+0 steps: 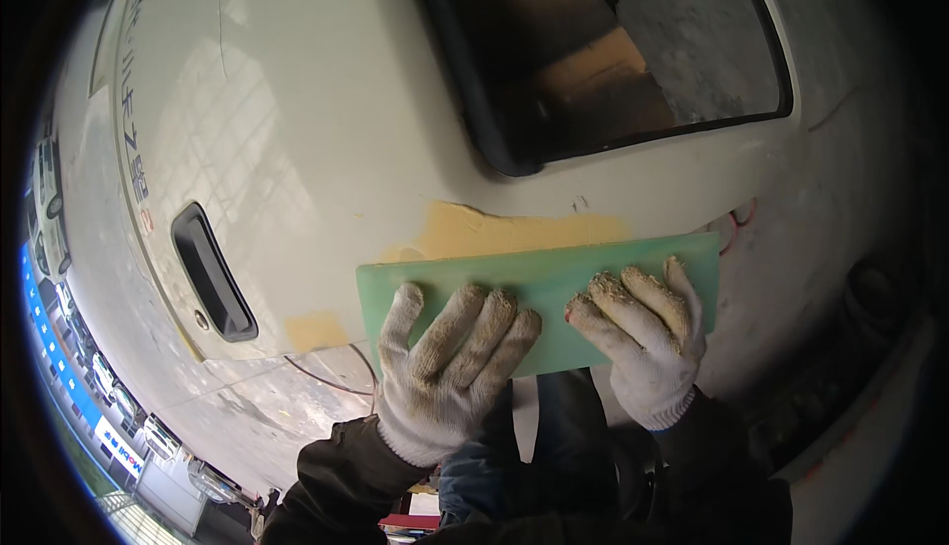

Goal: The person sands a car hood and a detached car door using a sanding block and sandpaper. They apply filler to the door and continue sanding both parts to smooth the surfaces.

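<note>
A wide green plastic filler spreader lies against the lower edge of a pale car door, its long edge meeting a patch of yellow-tan filler. My left hand, in a soiled white knit glove, grips its left half with four fingers laid over the face. On the right half my right hand, gloved likewise, holds it with slightly bent fingers. Both thumbs are hidden, seemingly behind the sheet. Just above the spreader, the filler has a ragged upper edge with a dark crease.
A black door handle sits left of the spreader, above a smaller filler patch. The black-trimmed window opening is at the upper right. A thin hose runs on the floor. Parked cars stand far left.
</note>
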`<act>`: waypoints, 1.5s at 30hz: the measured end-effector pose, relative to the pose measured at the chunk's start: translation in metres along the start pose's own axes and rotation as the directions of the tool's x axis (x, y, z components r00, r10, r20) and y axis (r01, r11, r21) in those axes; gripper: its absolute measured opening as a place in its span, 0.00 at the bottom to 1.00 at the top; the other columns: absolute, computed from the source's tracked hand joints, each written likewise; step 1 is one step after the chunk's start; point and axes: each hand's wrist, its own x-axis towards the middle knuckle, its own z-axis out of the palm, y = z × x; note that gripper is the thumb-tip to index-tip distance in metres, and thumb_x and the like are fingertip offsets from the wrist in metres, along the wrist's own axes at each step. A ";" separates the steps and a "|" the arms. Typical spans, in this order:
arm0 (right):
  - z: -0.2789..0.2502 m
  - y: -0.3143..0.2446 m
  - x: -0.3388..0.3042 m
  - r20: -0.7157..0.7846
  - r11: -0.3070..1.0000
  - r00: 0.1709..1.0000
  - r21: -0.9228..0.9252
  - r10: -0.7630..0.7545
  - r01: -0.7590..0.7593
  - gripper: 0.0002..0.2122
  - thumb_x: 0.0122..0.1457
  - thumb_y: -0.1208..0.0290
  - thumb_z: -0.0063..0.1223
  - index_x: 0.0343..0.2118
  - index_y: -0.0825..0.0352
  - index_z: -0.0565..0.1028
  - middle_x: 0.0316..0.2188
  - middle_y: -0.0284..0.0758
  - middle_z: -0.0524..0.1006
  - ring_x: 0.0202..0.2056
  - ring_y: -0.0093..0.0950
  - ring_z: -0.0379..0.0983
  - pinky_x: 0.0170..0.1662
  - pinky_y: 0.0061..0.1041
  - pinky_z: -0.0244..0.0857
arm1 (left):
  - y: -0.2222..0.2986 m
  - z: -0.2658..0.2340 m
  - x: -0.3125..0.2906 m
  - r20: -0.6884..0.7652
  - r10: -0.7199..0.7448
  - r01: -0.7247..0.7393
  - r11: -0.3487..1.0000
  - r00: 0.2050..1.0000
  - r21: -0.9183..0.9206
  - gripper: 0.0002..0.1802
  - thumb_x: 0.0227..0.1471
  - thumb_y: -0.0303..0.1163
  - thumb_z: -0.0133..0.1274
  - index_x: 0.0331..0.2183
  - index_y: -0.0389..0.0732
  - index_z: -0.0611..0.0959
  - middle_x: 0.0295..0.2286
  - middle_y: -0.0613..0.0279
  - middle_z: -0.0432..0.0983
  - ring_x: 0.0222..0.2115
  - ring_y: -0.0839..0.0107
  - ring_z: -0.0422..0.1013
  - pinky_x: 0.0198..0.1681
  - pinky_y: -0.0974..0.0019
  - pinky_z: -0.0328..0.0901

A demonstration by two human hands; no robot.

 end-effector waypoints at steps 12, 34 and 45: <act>-0.033 -0.021 -0.075 0.206 0.987 0.977 0.140 0.045 -0.075 0.16 0.58 0.62 0.56 0.50 0.48 0.82 0.47 0.24 0.78 0.48 0.28 0.75 0.63 0.47 0.60 | 0.061 -0.007 -0.054 -0.018 -0.052 0.047 0.977 0.998 -0.207 0.22 0.43 0.30 0.62 0.45 0.46 0.86 0.42 0.65 0.81 0.47 0.65 0.75 0.53 0.48 0.67; -0.001 -0.029 0.034 0.022 0.997 0.997 -0.037 0.072 -0.071 0.18 0.57 0.62 0.54 0.50 0.50 0.82 0.51 0.28 0.76 0.55 0.32 0.70 0.60 0.49 0.63 | -0.034 -0.011 0.018 -0.016 0.137 -0.136 0.990 0.991 0.037 0.29 0.43 0.31 0.58 0.52 0.45 0.82 0.50 0.56 0.77 0.56 0.58 0.71 0.61 0.23 0.54; 0.008 -0.026 0.027 0.013 0.996 0.996 -0.043 0.084 -0.083 0.16 0.56 0.61 0.56 0.49 0.46 0.83 0.51 0.23 0.75 0.56 0.29 0.68 0.63 0.46 0.61 | -0.028 -0.005 0.015 -0.030 0.083 -0.083 0.997 0.996 -0.002 0.26 0.46 0.31 0.58 0.51 0.47 0.83 0.50 0.60 0.78 0.55 0.60 0.73 0.61 0.24 0.54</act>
